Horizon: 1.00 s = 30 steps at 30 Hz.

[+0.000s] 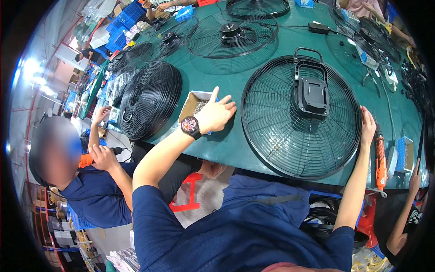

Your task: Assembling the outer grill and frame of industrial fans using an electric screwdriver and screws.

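**Fan guard and screw box, green bench**

Round black wire fan guard (301, 119) lay flat at centre. Right hand (367, 128), fingers extended, rested against its rim at three o'clock. Left hand (216, 113), spread wide (wristwatch worn), covered the small cardboard box of screws (192, 105) at nine o'clock.

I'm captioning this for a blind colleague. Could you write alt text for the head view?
A person's left hand reaches into a small cardboard box of screws while the right hand rests on the rim of a round black fan guard lying flat on a green table. An orange electric screwdriver lies beside it.
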Available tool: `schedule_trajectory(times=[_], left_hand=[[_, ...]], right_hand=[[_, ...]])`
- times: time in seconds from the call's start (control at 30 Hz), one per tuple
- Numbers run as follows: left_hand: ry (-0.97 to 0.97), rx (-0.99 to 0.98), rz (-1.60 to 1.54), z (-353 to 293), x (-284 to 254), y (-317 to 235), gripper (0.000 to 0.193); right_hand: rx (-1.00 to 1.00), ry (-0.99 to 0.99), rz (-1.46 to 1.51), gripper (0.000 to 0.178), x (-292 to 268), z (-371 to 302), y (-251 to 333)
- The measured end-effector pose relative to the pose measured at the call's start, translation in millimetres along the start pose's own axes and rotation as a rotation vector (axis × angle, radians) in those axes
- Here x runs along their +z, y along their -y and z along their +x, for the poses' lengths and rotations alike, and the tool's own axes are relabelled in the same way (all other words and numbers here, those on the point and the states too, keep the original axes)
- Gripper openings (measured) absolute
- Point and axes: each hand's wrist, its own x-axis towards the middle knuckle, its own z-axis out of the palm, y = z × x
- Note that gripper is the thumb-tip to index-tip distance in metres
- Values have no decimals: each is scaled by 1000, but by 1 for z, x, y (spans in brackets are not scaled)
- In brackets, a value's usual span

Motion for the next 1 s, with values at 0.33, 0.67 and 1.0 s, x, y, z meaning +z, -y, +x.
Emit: schedule_trajectory(times=[0.33, 0.67, 1.0], left_hand=[[-98, -37, 204, -24, 5, -21, 46], [-98, -71, 272, -41, 14, -38, 50], [-89, -146, 298, -19, 11, -29, 45]], right_hand=[[1, -16, -129, 40, 5, -2, 5], [-47, -18, -210, 38, 8, -4, 9], [-98, -39, -281, 36, 11, -6, 13]])
